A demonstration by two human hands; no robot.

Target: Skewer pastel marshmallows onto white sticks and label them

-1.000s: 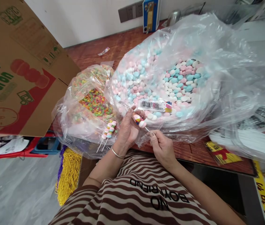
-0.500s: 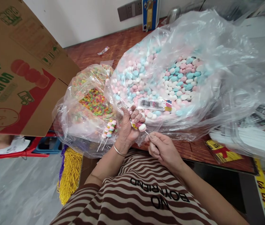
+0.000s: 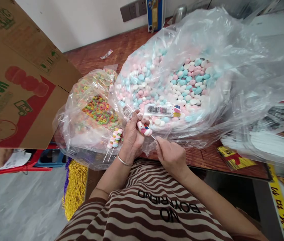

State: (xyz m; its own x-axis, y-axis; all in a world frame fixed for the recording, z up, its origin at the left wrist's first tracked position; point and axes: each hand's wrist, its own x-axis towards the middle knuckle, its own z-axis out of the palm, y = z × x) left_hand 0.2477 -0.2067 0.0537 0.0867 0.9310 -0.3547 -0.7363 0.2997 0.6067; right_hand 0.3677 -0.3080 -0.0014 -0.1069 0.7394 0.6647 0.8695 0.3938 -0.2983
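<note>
My left hand (image 3: 134, 131) is closed around a small printed candy wrapper, at whose mouth a candy lollipop (image 3: 148, 132) with a white-and-pink end shows. The lollipop's thin white stick points down to the right, where my right hand (image 3: 169, 152) pinches it. Part of the lollipop is hidden by the wrapper and my left fingers. Left of my left wrist, two finished candy skewers (image 3: 114, 138) lie on clear plastic. Just beyond my hands, a flat printed wrapper (image 3: 162, 110) rests on a big bag of pink, white and blue candies (image 3: 190, 80).
A clear bag of small multicoloured ring candies (image 3: 100, 108) stands to the left, beside a tall cardboard box (image 3: 21, 83). White printed sleeves (image 3: 257, 144) and yellow twist ties (image 3: 234, 158) lie at the right of the wooden table (image 3: 86, 60). Gold tassels (image 3: 76, 187) hang below.
The lollipop has gone deeper into the wrapper in my left hand, its printed part now showing more over the candy. My right fingers have closed more tightly round the stick. The view has shifted slightly.
</note>
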